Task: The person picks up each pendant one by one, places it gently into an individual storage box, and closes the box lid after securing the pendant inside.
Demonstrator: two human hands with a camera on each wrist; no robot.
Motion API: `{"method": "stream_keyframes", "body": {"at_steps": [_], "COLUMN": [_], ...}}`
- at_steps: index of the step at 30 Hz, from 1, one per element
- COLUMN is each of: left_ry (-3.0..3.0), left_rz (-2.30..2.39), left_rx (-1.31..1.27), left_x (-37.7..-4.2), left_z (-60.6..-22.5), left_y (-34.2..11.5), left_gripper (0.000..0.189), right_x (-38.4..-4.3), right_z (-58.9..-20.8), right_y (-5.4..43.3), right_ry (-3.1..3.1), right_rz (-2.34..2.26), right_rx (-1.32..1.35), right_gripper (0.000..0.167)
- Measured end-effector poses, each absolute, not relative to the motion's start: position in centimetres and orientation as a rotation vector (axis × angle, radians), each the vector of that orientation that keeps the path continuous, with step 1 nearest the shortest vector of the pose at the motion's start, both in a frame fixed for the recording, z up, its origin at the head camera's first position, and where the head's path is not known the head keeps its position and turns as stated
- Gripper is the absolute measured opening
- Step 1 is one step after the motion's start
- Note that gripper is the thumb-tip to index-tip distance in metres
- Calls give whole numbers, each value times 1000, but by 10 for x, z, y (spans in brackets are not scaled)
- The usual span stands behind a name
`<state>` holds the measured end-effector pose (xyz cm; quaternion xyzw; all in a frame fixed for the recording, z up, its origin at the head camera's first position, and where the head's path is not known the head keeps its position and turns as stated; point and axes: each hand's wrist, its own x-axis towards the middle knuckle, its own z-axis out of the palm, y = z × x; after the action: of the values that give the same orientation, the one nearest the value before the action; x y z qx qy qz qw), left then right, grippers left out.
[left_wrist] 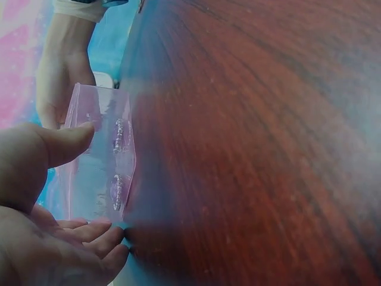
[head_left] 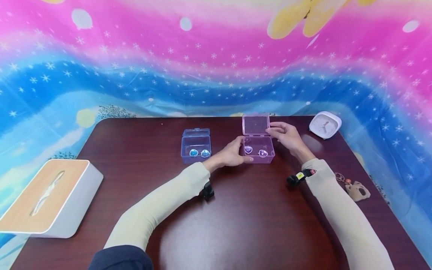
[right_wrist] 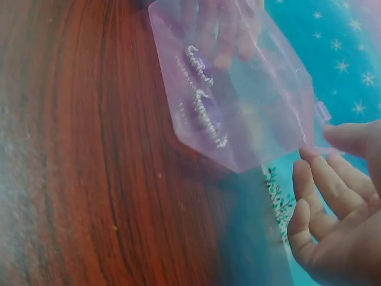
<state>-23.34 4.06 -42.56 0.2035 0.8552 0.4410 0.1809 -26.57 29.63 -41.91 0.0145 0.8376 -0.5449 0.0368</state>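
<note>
A see-through pink-purple box (head_left: pixel 266 159) stands on the table with its lid (head_left: pixel 255 125) raised. Inside lie two purple heart-shaped gems (head_left: pixel 263 153) with beaded silver rims. My left hand (head_left: pixel 232 153) grips the box at its left side, thumb along the front wall and fingers by the side, as the left wrist view shows. At the lid's right edge, my right hand (head_left: pixel 287 137) pinches the lid between thumb and fingers; the right wrist view shows this pinch by the lid (right_wrist: pixel 321 112). To the left, a blue see-through box (head_left: pixel 195 159) stands with its lid up, holding two light-blue gems (head_left: pixel 205 153).
A white tissue box (head_left: pixel 72 204) with a wooden top stands at the left. The white alarm clock (head_left: pixel 325 125) is at the back right. Near the right edge lies a keychain (head_left: pixel 357 190) beside my right forearm. A colourful cloth (head_left: pixel 216 75) hangs behind the dark wooden table (head_left: pixel 249 221).
</note>
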Motion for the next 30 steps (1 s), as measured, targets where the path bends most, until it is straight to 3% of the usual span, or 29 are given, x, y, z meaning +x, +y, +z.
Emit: {"method": "stream_keyframes", "body": {"at_steps": [10,21,30], "left_ry": [2426,2434,2451], "left_rz": [1194,1189,1171], "left_rx": [590,591,611], "left_x": [-235,-232,-233], "left_z": [-426,-425,-425], "left_y": [39,40,39], "left_gripper": [83,94,95], "right_x": [-257,-251,-243], "right_z": [-405,-397,-396], "right_y": [291,291,297], "right_ry": [2586,2516,2466], "right_rz": [-1686,-1717,-1661], "right_rx": [1,5,-47], "right_gripper": [57,81,76]}}
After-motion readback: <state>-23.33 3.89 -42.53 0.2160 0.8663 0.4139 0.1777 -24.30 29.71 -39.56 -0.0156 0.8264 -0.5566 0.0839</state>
